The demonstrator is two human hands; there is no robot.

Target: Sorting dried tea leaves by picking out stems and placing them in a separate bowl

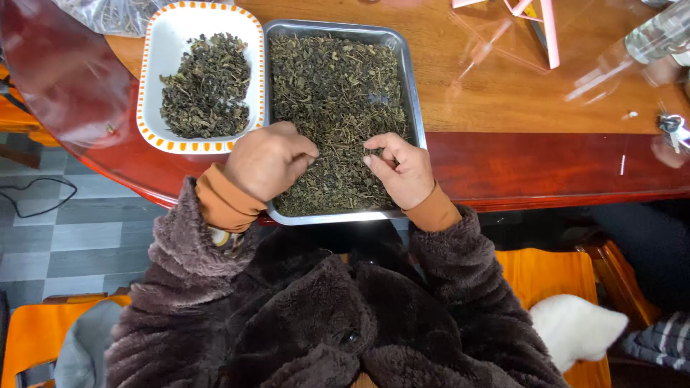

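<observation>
A steel tray (411,79) full of dried green-brown tea leaves (336,93) lies on the wooden table in front of me. My left hand (267,159) rests curled on the leaves at the tray's near left corner, fingertips pinched together in the leaves. My right hand (401,169) sits at the near right side, its fingers bent and pinching into the leaves. To the left stands a white rectangular dish (164,43) with an orange-dashed rim, holding a smaller heap of darker leaves (207,86).
The table (517,100) has a glossy red-brown edge. A clear plastic bag (108,14) lies at the far left, pink-edged clear pieces (535,29) at the far right, keys (672,126) near the right edge. Orange chairs (546,276) stand below, beside a white furry thing (575,327).
</observation>
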